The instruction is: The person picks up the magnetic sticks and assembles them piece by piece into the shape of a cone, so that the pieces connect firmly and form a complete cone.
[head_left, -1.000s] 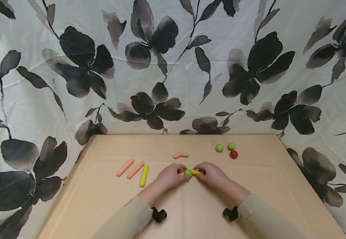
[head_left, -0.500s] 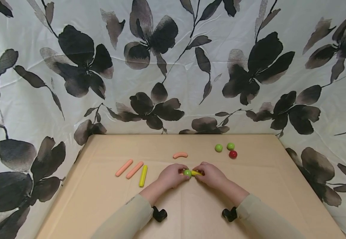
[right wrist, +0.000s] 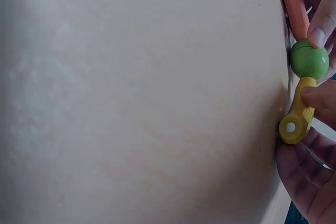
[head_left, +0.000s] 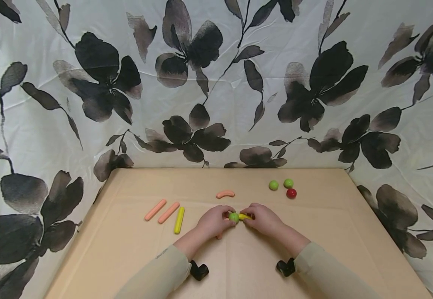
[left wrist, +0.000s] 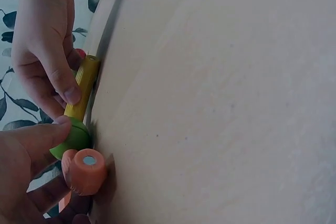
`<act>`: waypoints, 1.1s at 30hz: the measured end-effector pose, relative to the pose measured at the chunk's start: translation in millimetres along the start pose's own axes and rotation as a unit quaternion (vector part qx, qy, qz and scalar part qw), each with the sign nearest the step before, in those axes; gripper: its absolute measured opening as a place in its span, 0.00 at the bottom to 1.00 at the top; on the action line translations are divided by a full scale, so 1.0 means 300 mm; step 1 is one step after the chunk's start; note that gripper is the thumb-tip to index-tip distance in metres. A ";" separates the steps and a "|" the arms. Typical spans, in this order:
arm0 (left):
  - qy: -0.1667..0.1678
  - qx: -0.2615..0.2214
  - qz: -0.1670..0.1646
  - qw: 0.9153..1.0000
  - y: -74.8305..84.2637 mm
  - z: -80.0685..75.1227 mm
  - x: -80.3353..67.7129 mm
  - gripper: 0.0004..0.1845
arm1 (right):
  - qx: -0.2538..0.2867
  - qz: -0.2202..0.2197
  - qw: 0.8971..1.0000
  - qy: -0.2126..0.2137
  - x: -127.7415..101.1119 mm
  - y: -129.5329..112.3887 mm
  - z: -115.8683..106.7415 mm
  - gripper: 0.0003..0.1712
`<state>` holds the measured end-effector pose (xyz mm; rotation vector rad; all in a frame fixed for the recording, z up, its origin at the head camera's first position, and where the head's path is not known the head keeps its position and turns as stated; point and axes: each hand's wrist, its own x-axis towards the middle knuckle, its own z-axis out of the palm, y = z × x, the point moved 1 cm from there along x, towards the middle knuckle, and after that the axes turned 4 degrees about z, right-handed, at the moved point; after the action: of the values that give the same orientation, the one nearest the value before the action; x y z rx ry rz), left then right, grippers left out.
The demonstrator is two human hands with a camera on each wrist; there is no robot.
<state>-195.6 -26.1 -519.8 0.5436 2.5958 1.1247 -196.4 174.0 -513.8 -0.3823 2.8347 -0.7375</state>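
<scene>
My left hand (head_left: 215,221) pinches a green ball (head_left: 233,217), with the thumb against its side in the left wrist view. An orange stick (right wrist: 294,6) meets the ball in the right wrist view; from the head, the left hand hides most of it. My right hand (head_left: 264,219) pinches a short yellow stick (head_left: 245,216) between thumb and fingers. One end of that yellow stick touches the ball (right wrist: 310,60) on the side away from the orange one. A pale round dot marks the stick's other end.
Left of the hands lie two straight orange sticks (head_left: 168,212) and a long yellow stick (head_left: 179,220). A curved orange piece (head_left: 225,194) lies beyond them. Two green balls (head_left: 274,185) and a red ball (head_left: 291,193) sit at the back right of the tan table (head_left: 313,216).
An orange end now shows below my left hand, where none showed before. The green ball has shifted very slightly left and down. The loose pieces stay in place.
</scene>
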 end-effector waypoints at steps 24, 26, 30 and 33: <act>-0.083 0.021 0.046 0.995 0.008 -0.045 0.049 0.17 | 0.002 0.093 0.995 0.033 -0.089 0.031 0.001 0.15; -0.081 0.024 0.053 0.995 0.010 -0.046 0.049 0.17 | 0.002 0.095 0.995 0.033 -0.088 0.033 -0.003 0.14; -0.078 0.023 0.053 0.995 0.016 -0.046 0.048 0.17 | 0.010 0.102 0.994 0.034 -0.077 0.037 -0.011 0.12; -0.074 0.022 0.044 0.996 0.023 -0.045 0.042 0.18 | 0.017 0.103 0.994 0.035 -0.061 0.042 -0.015 0.11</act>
<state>-210.4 -25.0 -506.7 0.7291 2.4954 1.0156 -182.6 192.0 -514.3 -0.0571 2.8631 -0.7695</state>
